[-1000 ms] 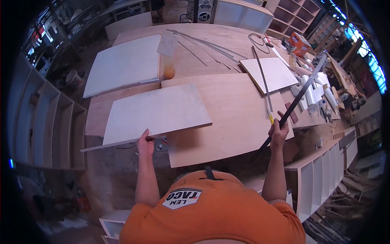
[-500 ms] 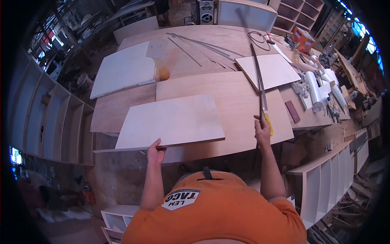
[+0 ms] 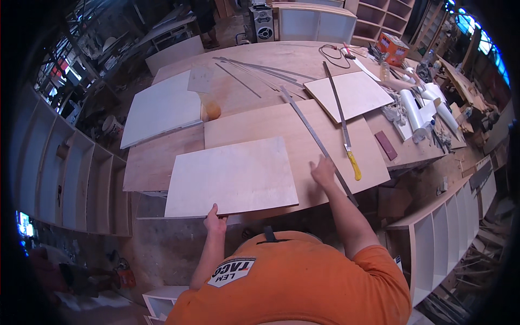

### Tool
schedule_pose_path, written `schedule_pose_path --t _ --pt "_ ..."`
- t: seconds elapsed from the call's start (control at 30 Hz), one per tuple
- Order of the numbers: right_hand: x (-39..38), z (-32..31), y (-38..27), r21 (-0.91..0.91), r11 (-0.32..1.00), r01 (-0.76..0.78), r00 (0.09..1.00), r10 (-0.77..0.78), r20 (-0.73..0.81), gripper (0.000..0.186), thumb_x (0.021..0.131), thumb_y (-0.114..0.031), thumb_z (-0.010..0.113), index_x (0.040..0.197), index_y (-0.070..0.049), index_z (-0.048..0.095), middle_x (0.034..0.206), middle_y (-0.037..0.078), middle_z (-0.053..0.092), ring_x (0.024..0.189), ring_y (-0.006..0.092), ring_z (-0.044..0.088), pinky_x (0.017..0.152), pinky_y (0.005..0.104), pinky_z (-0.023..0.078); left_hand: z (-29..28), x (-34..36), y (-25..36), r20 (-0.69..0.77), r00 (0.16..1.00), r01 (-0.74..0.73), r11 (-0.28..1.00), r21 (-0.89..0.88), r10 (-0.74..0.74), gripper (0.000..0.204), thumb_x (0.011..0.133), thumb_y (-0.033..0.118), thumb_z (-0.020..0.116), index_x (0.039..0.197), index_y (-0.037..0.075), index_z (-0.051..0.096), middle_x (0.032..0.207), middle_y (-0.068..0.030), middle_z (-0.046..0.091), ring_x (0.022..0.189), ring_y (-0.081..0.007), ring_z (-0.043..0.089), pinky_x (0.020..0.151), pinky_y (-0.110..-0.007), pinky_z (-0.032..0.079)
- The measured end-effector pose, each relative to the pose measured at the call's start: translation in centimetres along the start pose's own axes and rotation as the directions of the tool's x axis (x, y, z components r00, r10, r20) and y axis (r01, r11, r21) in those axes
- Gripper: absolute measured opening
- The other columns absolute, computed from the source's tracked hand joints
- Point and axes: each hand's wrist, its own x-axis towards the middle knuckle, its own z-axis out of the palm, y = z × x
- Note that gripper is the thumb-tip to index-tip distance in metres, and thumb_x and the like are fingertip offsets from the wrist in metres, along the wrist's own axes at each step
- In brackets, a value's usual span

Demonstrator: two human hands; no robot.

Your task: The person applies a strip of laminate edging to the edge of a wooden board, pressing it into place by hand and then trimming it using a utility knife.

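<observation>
A white-faced rectangular board (image 3: 232,176) lies at the table's near side, its front edge jutting past the table. My left hand (image 3: 215,222) grips that edge, thumb on top and fingers underneath. A pale thin strip (image 3: 168,218) extends leftward along it from the hand. Right of the board, my right hand (image 3: 324,172) is closed on a long, narrow grey strip (image 3: 303,119), held slantwise across a bare wooden sheet (image 3: 254,122). The strip's near end reaches past the table edge. Beside it rests a handsaw (image 3: 353,162) with a yellow handle, its blade across another white board (image 3: 360,93).
Several long thin strips (image 3: 265,69) lie toward the table's back. White boards (image 3: 162,108) are stacked at left. A dark red block (image 3: 386,147), white rolls (image 3: 414,114) and an orange box (image 3: 392,47) occupy the right. Shelf units (image 3: 70,157) stand around the table.
My right hand has moved left, away from beside the saw handle, swinging the long strip into a slant. The left hand keeps its hold, and the board now sits flatter.
</observation>
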Motion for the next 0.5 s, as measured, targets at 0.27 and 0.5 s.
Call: schedule_pose_path --t 0.27,0.5 --pt "-4.5 6.3 -7.9 0.684 0.531 -0.501 0.812 0.014 0.584 0.059 0.091 -0.036 0.066 0.118 0.015 0.056 0.105 0.022 0.068 0.094 0.0259 0.066 0.083 0.0355 0.052 -0.3 1.1 0.1 -0.093 0.996 -0.003 0.989 0.151 0.017 0.039 0.093 0.008 0.06 0.124 -0.01 0.044 0.118 -0.0189 0.055 0.108 -0.0342 0.059 0.087 -0.055 0.053" --pt "-6.6 2.6 -9.6 0.759 0.588 -0.279 0.941 0.011 0.338 0.041 0.09 -0.029 0.067 0.099 0.011 0.066 0.086 0.015 0.07 0.072 0.0179 0.065 0.067 0.0319 0.052 -2.2 3.9 0.6 0.094 0.992 0.082 0.995 0.061 -0.088 0.038 0.093 0.009 0.057 0.126 -0.006 0.045 0.121 -0.0191 0.053 0.103 -0.0337 0.062 0.081 -0.051 0.055"
